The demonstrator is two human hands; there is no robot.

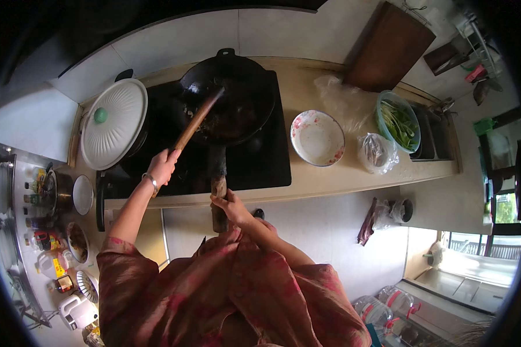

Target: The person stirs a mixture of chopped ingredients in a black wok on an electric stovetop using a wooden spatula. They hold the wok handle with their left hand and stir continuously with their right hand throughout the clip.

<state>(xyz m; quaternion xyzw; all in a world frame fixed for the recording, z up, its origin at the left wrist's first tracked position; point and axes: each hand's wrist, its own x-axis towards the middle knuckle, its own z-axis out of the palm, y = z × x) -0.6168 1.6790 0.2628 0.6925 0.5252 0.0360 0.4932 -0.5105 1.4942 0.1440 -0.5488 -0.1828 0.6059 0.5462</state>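
Note:
My left hand [163, 168] grips the wooden shaft of a long cooking utensil [197, 119]; its dark far end reaches into a black wok [247, 108]. Shreds of food cling to the wok's inner wall, and the dark bottom is hard to make out. With my right hand [233, 209] I hold the worn wooden wok handle [219, 188], which points towards my body. The wok sits on a black glass cooktop [260, 167]. Left of it, a white ridged lid [115, 134] with a green knob covers a dark pot.
Right of the cooktop are a floral bowl [317, 138], a plastic-wrapped item [377, 152] and a basin of leafy greens [397, 123] beside the sink [436, 139]. A brown board [388, 45] leans on the wall. Bottles, dishes and a steel pot [64, 193] stand at left.

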